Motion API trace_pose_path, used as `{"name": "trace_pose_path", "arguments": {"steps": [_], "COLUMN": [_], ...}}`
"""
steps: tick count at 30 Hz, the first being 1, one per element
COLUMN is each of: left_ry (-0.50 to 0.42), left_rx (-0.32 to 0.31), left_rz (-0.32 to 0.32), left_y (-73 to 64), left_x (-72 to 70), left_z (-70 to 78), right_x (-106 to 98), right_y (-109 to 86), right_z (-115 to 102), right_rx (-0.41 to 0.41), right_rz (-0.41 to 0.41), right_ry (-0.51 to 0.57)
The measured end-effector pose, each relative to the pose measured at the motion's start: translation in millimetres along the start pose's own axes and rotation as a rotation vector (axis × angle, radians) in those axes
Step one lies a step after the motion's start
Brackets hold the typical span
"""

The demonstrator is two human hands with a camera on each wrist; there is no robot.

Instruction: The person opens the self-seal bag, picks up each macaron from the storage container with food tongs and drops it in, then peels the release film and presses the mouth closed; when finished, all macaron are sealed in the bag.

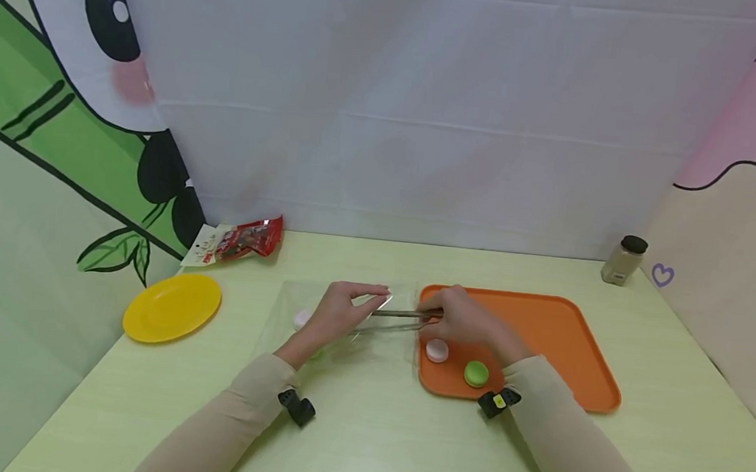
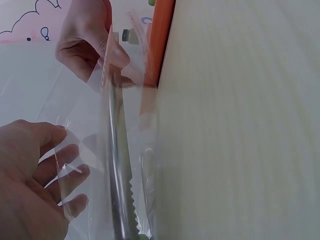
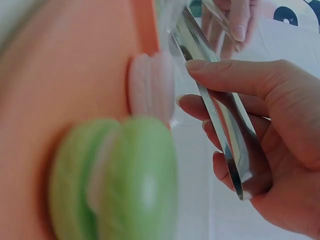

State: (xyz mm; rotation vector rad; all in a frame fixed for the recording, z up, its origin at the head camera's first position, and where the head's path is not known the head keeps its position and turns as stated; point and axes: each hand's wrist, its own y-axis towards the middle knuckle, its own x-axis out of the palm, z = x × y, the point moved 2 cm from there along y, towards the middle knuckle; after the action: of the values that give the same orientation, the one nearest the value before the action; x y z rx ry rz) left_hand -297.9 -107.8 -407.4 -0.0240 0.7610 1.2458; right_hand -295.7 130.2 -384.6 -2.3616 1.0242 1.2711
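Observation:
My left hand (image 1: 339, 311) pinches the edge of a clear plastic bag (image 2: 82, 115) between thumb and fingers. In my right hand (image 1: 458, 316) are metal tongs (image 3: 220, 115), gripped near their bent end. The tongs' toothed arms reach leftward into the bag. A pale macaron (image 1: 302, 319) lies in the bag's left part, and a bit of green shows below my left wrist. Under my right hand, a pale pink macaron (image 1: 437, 350) and a green macaron (image 1: 477, 374) sit on the orange tray (image 1: 568, 355).
A yellow plate (image 1: 172, 309) lies at the left edge of the table. Behind it is a red snack packet (image 1: 247, 239). A jar with a black lid (image 1: 624, 261) stands at the back right corner. A printed cloth (image 1: 427, 121) hangs behind the table.

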Motion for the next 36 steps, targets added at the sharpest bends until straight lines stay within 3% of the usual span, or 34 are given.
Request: {"name": "trace_pose_path", "arguments": {"steps": [11,25,30,36], "left_ry": [-0.012,0.023,0.017,0.023], "left_rx": [0.007,-0.014,-0.005,-0.006], "left_rz": [0.003,-0.003,-0.004,-0.006], "left_y": [0.6,0.9,1.6,0.5], "left_x": [-1.5,-0.4,-2.1,-2.0], "left_z": [-0.6,-1.3,0.0,-1.7], "right_x": [-25.3,-59.5,-70.5,-74.4], "right_y": [-32.1,-115.4,-138.4,-149.5], "right_z": [22.1,61.2,70.4,73.7], "right_rx": [0.038,0.214,0.222,0.198], "right_rz": [0.068,0.160,0.105,0.012], "right_ry": [-0.012,0.000,0.040,0.108]}}
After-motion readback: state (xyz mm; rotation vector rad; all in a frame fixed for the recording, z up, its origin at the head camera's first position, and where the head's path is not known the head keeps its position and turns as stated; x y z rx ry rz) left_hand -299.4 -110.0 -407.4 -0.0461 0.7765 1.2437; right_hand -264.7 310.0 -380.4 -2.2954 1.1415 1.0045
